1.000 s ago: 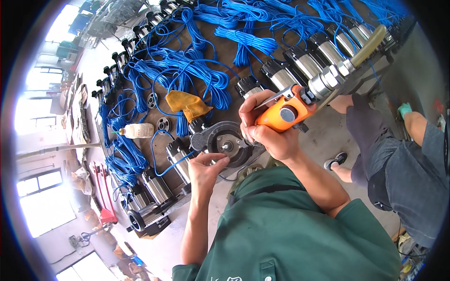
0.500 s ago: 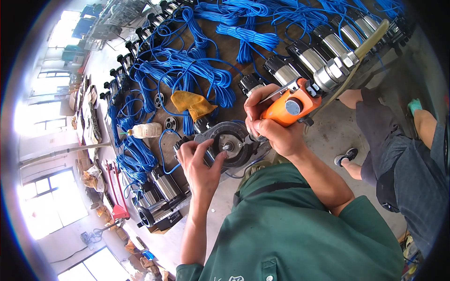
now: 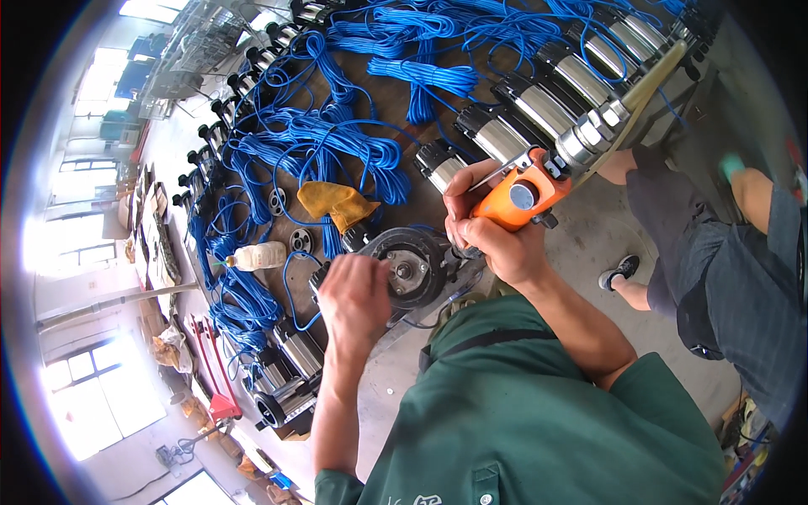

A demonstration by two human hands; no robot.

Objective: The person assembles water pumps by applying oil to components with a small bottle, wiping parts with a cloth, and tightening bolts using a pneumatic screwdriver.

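Observation:
My right hand [image 3: 502, 244] grips an orange air tool [image 3: 518, 195] with a metal lever; a metal hose fitting [image 3: 585, 139] joins its far end. Just left of that hand lies a round black housing [image 3: 433, 263] with a metal plate and a short shaft end [image 3: 404, 271] at its centre. My left hand [image 3: 353, 299] hovers at the housing's left edge, its fingers curled and blurred, so what they hold, if anything, is hidden. A yellow work glove [image 3: 337, 202] is draped over a dark part behind the housing.
Coiled blue cables [image 3: 353, 143] and rows of steel cylinders [image 3: 539, 105] cover the bench. A plastic bottle [image 3: 259, 256] and a slotted metal disc [image 3: 301, 241] lie at left. A pale hose [image 3: 652, 84] runs at right. Another person's legs [image 3: 699, 244] stand nearby; a red pallet jack [image 3: 220, 404] stands at left.
My left hand has drawn back left from the shaft end, and its fingers have curled in. My right hand still holds the air tool in nearly the same place. The view has shifted slightly.

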